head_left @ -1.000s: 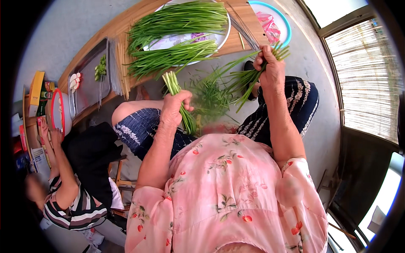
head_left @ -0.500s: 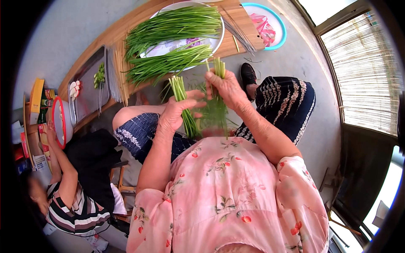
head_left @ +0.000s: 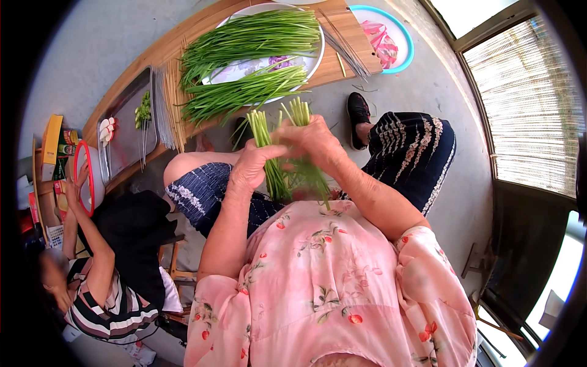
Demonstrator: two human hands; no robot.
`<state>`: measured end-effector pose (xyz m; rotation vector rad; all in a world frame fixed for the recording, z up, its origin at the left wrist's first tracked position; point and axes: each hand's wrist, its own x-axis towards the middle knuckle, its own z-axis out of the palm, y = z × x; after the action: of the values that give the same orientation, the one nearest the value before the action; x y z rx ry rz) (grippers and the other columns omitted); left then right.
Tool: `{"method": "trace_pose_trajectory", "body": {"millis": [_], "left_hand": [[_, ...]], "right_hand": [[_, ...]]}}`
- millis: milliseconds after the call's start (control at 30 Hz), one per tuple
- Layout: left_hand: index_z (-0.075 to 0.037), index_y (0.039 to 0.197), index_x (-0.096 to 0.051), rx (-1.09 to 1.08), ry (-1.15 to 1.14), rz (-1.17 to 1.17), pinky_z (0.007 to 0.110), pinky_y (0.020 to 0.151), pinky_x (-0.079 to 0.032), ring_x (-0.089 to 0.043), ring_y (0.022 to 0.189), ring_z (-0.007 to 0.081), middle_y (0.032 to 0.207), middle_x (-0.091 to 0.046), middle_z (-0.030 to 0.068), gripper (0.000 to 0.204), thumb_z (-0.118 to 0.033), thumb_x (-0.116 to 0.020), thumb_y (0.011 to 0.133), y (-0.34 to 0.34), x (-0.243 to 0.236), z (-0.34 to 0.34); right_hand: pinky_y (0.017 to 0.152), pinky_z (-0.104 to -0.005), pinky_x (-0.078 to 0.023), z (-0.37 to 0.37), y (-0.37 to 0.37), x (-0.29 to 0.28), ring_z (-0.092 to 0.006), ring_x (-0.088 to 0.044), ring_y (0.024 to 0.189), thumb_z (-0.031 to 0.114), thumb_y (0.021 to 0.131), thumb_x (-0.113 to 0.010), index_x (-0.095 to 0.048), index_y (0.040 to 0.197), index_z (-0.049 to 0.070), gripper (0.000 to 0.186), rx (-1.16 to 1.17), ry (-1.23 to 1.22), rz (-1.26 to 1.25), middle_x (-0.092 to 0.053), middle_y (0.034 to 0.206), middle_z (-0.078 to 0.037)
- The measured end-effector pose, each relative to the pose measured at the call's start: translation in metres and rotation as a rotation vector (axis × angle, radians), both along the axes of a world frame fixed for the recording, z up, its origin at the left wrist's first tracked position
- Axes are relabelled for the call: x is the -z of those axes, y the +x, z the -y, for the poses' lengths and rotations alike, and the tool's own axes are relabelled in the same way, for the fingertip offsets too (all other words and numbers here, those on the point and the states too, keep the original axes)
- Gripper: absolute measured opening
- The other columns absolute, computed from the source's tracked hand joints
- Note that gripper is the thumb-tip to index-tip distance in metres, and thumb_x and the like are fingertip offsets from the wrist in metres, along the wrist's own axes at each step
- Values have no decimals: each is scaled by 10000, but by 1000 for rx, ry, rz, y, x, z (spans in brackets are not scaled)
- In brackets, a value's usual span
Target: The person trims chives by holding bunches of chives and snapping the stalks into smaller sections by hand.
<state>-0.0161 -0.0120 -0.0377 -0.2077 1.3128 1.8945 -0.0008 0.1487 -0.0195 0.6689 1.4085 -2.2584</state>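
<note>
In my left hand (head_left: 249, 166) is a bunch of garlic chives (head_left: 260, 129), its pale cut ends pointing up and its green length hanging toward my lap. My right hand (head_left: 316, 139) grips a second chive bunch (head_left: 299, 112) close beside it, ends also up and slightly fanned. The right fingers are blurred and reach toward the left hand. Beyond both hands, an oval white plate (head_left: 320, 56) on the wooden table carries a large chive pile (head_left: 257, 38) and a smaller chive pile (head_left: 247, 93).
Skewers (head_left: 172, 110) lie between the plate and a metal tray (head_left: 130, 125) holding threaded green pieces (head_left: 143, 111). More thin skewers (head_left: 345, 49) rest at the table's right end, near a blue-rimmed basin (head_left: 408, 46). Another person (head_left: 101, 257) sits at left by a red-rimmed basin (head_left: 85, 177).
My right hand has come left and slightly down with its chives, closing the gap to my left hand. The other person's hand at left has shifted a little.
</note>
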Motion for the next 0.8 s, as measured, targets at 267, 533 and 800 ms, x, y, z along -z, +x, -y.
{"method": "trace_pose_trajectory", "body": {"millis": [267,533,800], "left_hand": [[64,1055,-570,-9,-2,59,338,678,-529,-641,833,266,967,-633,197,285,-84,-619,817,-11,14,21],[14,975,-642,-4,-223,-174,278,620,-464,-600,759,142,870,-657,69,226,-122,-660,795,-9,2,5],[21,982,-653,36,-259,-257,251,593,-431,-555,702,109,848,-656,49,257,-145,-683,788,-18,-10,-4]], "right_hand": [[370,-227,-346,-31,-14,26,-96,-494,461,102,827,-655,-594,860,11,114,104,-80,-111,-601,678,-60],[365,-222,-348,-36,-18,19,-98,-505,466,103,838,-640,-597,823,2,111,95,-69,-143,-607,669,-61],[394,-218,-327,-34,-23,15,-88,-467,484,134,847,-633,-606,925,-21,175,-20,-96,-167,-586,738,-47]]}}
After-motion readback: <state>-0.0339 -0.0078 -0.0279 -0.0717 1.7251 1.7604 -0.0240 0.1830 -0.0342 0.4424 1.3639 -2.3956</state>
